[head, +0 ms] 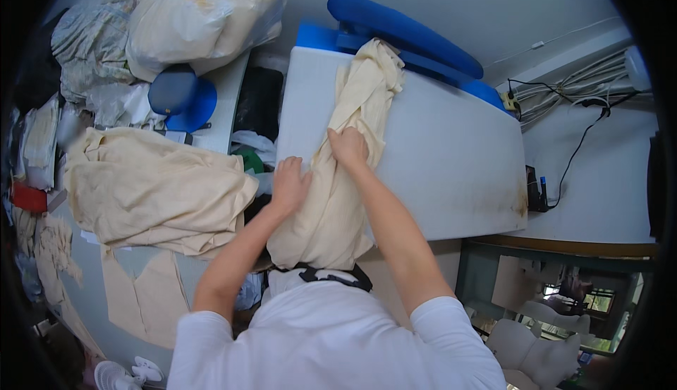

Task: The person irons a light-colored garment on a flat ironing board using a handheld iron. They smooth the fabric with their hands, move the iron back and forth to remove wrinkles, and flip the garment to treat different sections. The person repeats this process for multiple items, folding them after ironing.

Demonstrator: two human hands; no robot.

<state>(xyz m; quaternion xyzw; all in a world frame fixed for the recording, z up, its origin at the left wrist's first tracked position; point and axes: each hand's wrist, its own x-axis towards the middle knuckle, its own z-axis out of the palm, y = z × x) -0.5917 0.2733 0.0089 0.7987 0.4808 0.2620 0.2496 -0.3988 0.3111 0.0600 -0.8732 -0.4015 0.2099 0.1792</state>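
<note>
A long, loosely gathered cream cloth [325,231] lies over a white padded ironing board [449,157], from its blue-trimmed far edge back to my waist. My right hand [349,146] is on the upper half of the cloth, fingers curled into its folds. At the left edge of the board is my left hand [290,186], fingers stretched forward and thumb beside the cloth. Nothing shows in its grasp. A second cream cloth [164,189], folded in a wide stack, rests on the table to my left.
A blue sleeve board [407,35] stands along the far edge. At the upper left are a stuffed white plastic bag [211,25] and a blue cap [174,91]. Cut cream fabric pieces [145,295] lie on the grey table [90,273]. A black cable [574,144] hangs at right.
</note>
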